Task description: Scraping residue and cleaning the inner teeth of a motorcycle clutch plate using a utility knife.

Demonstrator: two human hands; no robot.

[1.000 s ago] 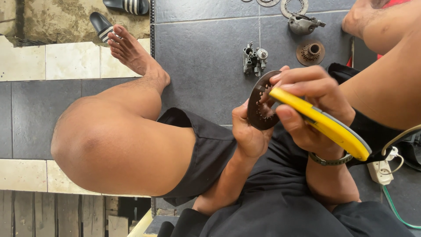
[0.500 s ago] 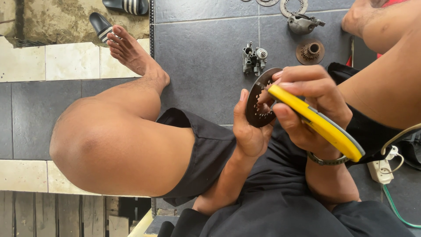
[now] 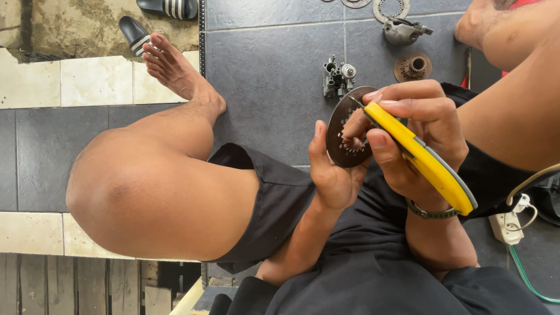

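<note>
My left hand [image 3: 331,172] grips a dark round metal disc [image 3: 340,135] with holes and a toothed centre hole, held upright over my lap. My right hand [image 3: 414,125] is closed around a yellow-handled utility knife [image 3: 424,160]. The knife's tip touches the disc's upper face near its rim. A metal bracelet [image 3: 430,213] sits on my right wrist.
On the dark floor tiles lie a small metal engine part [image 3: 337,77], a rusty gear [image 3: 413,66], a grey metal housing [image 3: 403,30] and ring plates [image 3: 391,8]. My bent left leg [image 3: 157,192] fills the left. Black sandals [image 3: 153,17] lie at the top left. A white power strip [image 3: 508,224] with a green cable is at the right.
The disc has tilted slightly in my left hand and the knife tip has shifted a little along its rim. Nothing else moved.
</note>
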